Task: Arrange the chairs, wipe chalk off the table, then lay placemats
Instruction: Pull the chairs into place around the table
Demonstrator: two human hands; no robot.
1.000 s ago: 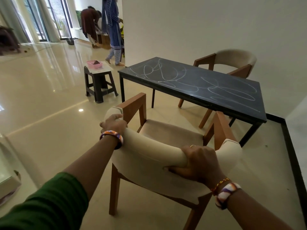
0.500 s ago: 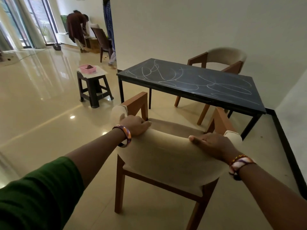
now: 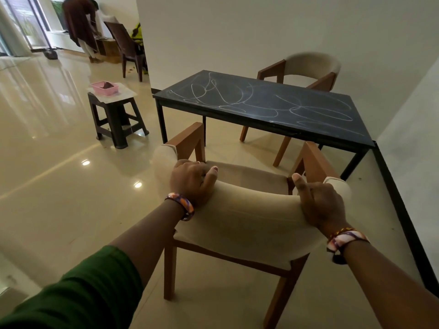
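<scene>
On the dark stool [image 3: 116, 115] to the left of the counter [image 3: 261, 108] we see a pink tray [image 3: 105, 87] with something dark in it that we cannot make out, set on a pale sheet. In front of us both hands grasp the cream backrest of the near chair [image 3: 240, 219]: our left hand [image 3: 191, 180] curls over its top edge near the left wooden arm, and our right hand [image 3: 319, 203] clenches the padding near the right arm, thumb lying along the top. The chair faces the counter and stands near its front edge, apart from it. The counter's black top is covered with looping white chalk lines [image 3: 237, 96]. A second chair [image 3: 308, 70] sits on the far side, against the white wall. The floor [image 3: 47, 162] is glossy beige tile. Far back, a person [image 3: 80, 27] bends over beside a brown chair [image 3: 128, 46].
</scene>
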